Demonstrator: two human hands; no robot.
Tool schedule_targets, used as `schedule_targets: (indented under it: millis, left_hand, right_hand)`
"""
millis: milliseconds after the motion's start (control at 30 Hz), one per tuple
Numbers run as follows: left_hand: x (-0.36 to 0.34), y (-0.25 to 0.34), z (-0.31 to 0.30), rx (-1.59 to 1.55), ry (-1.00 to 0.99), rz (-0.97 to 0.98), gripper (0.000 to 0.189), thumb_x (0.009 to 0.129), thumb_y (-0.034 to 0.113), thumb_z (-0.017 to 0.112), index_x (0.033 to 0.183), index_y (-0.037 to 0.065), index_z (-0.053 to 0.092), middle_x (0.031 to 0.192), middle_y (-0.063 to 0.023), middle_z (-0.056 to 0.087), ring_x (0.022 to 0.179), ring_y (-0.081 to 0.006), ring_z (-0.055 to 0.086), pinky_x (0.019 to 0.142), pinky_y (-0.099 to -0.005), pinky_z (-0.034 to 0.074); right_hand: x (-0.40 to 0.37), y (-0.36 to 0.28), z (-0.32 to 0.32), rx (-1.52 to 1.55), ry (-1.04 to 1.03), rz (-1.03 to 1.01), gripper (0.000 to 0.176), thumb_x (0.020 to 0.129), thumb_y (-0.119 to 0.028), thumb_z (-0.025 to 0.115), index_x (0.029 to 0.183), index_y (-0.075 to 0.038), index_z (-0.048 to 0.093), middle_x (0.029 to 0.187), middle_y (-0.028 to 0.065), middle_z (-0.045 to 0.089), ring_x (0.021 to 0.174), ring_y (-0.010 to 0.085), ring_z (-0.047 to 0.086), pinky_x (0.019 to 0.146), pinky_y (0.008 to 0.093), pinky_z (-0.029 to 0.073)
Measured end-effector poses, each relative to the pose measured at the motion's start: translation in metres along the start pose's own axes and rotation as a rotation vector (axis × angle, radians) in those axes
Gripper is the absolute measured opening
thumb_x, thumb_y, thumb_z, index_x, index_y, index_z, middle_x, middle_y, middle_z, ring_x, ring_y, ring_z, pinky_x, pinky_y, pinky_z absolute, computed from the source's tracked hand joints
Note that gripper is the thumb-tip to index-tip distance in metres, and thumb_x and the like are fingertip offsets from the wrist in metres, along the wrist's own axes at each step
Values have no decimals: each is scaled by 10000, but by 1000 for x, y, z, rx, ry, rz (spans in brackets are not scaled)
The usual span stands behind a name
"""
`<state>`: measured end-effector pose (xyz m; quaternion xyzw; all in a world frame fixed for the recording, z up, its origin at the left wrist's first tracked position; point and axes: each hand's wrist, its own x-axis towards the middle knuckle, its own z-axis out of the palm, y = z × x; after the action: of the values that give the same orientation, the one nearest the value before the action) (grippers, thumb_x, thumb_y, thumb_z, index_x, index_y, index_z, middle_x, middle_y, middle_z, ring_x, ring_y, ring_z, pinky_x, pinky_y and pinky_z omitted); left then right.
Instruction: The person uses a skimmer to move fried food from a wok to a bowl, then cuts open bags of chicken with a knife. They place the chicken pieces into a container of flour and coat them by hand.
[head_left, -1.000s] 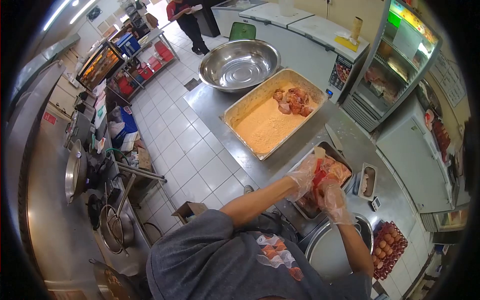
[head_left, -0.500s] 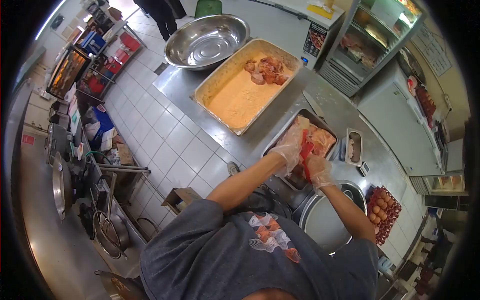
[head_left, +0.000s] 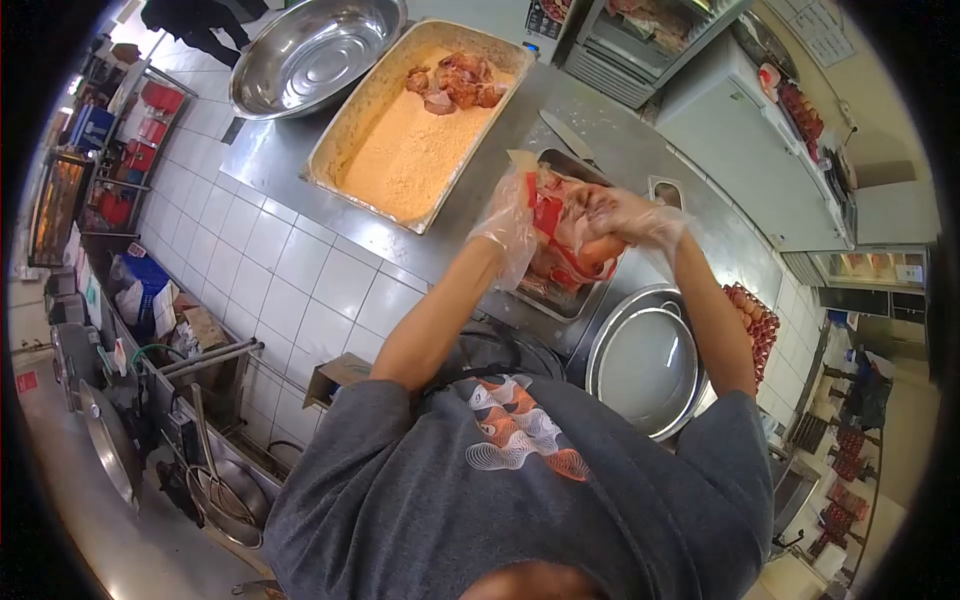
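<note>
Meat bag [head_left: 575, 235]: location, and any print on it?

Between your hands, over the metal tray [head_left: 562, 310]; clear plastic, raw meat, red markings too blurred for you to read.

Your grip?

Your left hand [head_left: 508, 215], gloved in clear plastic, is closed on the red-marked edge. Your right hand [head_left: 640, 222], also gloved, lies on the bag; pinch or plain contact, I cannot tell you.

Edges and room?

You have the round bowl [head_left: 645, 362] close beside the tray's near right. Your small dish [head_left: 666, 190] sits beyond your right wrist. The knife [head_left: 568, 138] lies near the tray's far rim, bare steel table [head_left: 632, 140] to its right. Left of it, the breading pan [head_left: 362, 202]; then the wide basin [head_left: 320, 50].

Farthest writing?

Wall sheets [head_left: 815, 25], too small for you to read.
</note>
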<state>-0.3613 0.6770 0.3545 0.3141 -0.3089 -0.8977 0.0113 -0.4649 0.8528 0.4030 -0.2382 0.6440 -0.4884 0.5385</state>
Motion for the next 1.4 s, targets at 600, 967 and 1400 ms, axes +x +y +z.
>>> schedule_targets:
  millis: [600, 967, 1400]
  left_hand:
    - [-17, -1, -9, -86, -66, -155, 455, 984, 533, 434, 957, 119, 619, 769, -77, 646, 631, -198, 611, 595, -375, 520]
    - [-16, 5, -10, 57, -79, -155, 433, 949, 518, 488, 929, 105, 615, 794, -74, 630, 610, -194, 595, 578, -409, 512]
    - [-15, 1, -7, 309, -28, -136, 390, 894, 473, 577, 894, 84, 605, 794, -96, 599, 701, -244, 607, 578, -447, 518]
  right_hand:
    - [347, -77, -38, 557, 562, -63, 177, 985, -154, 509, 1077, -9, 550, 1006, 142, 643, 821, 243, 658, 693, 357, 585]
    - [235, -111, -21, 694, 342, -102, 390, 976, -229, 570, 1300, -17, 527, 1196, 131, 611, 1055, 245, 626, 921, 347, 514]
    - [-31, 29, 47, -486, 293, -217, 257, 927, -190, 580, 1085, -6, 663, 984, 129, 683, 913, 257, 654, 851, 361, 509]
